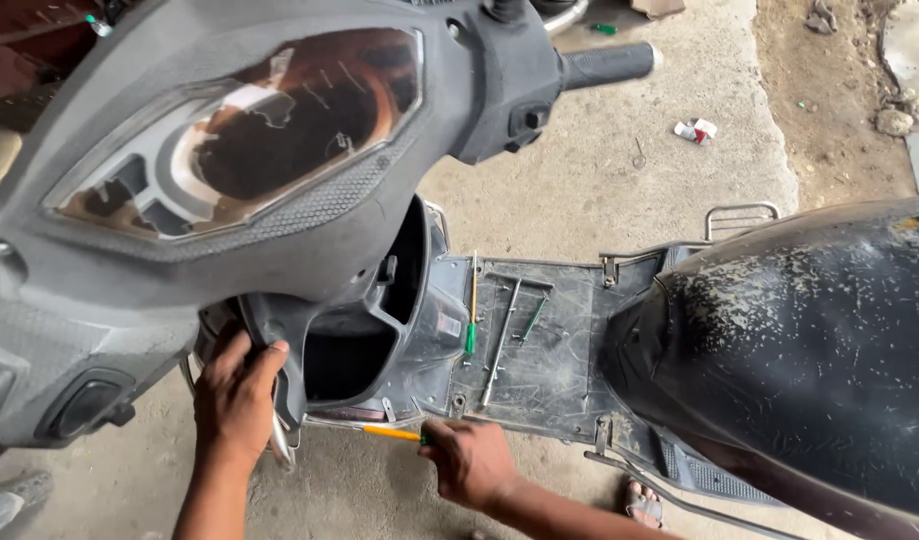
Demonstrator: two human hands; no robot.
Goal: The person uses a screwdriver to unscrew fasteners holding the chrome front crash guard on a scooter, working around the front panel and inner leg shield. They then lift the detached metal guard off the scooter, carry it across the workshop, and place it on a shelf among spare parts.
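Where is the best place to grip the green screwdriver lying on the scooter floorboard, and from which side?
Probably the green handle, the thick end nearest the front panel. Come from above: the screwdriver lies flat on the floorboard, with the long rod close beside it.

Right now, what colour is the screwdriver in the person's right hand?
Its shaft looks yellow-orange, with some green at the right hand; head view.

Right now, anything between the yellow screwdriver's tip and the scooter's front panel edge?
Nothing visible. The right hand holds the yellow-shafted screwdriver pointing at the lower edge of the grey plastic front panel; the left hand grips that panel off to the side, clear of the shaft.
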